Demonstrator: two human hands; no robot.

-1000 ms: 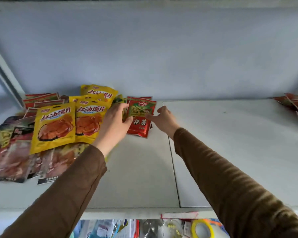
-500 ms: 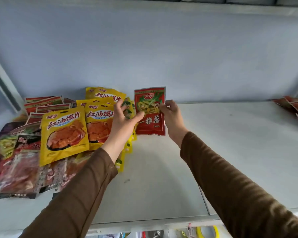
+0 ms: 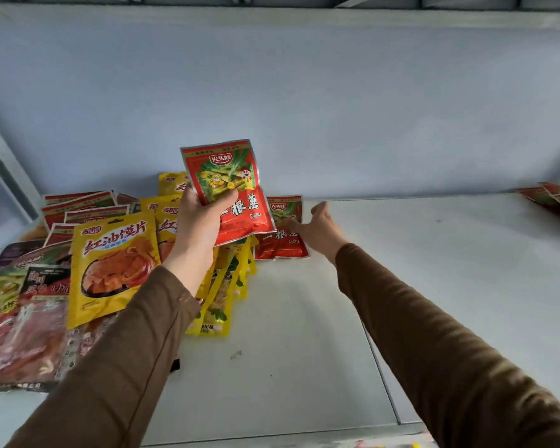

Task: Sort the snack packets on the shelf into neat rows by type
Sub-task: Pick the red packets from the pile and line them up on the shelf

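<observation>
The left hand point(image 3: 197, 221) pinches one red packet point(image 3: 230, 189) above the heap of packets point(image 3: 117, 263) while the open right hand point(image 3: 317, 229) touches a second red packet point(image 3: 280, 236) just right of the heap, and a careless sweep could topple it.

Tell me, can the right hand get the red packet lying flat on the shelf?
Probably yes. The right hand is open, and its fingertips already reach the edge of the flat red packet. Nothing lies on top of it. The left hand grips another red packet above the pile.
</observation>
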